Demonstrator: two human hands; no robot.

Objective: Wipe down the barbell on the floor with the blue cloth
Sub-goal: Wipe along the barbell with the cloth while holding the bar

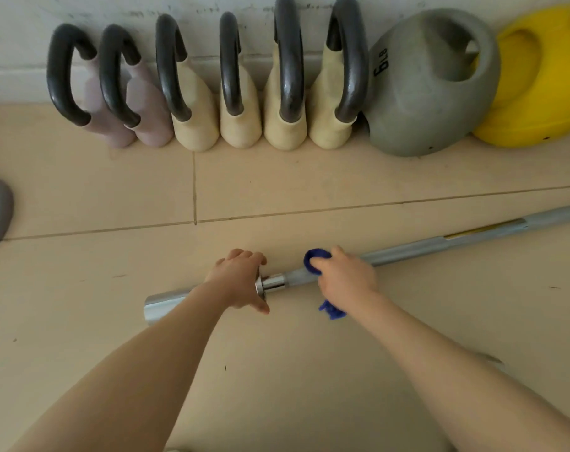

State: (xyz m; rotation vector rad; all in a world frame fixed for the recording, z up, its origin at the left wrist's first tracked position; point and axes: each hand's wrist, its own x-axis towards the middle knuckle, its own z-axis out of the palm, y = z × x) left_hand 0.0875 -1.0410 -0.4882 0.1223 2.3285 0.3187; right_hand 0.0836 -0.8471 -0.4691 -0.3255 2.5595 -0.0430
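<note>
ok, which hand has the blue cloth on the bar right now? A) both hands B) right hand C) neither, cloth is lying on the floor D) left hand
B: the right hand is closed around the blue cloth on the barbell shaft, while the left hand rests bare on the collar near the sleeve end.

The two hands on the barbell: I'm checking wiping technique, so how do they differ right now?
The right hand clutches the blue cloth around the shaft; the left hand is bare. The left hand rests at the collar by the shiny sleeve; the right hand sits farther along. Both are on the barbell.
</note>
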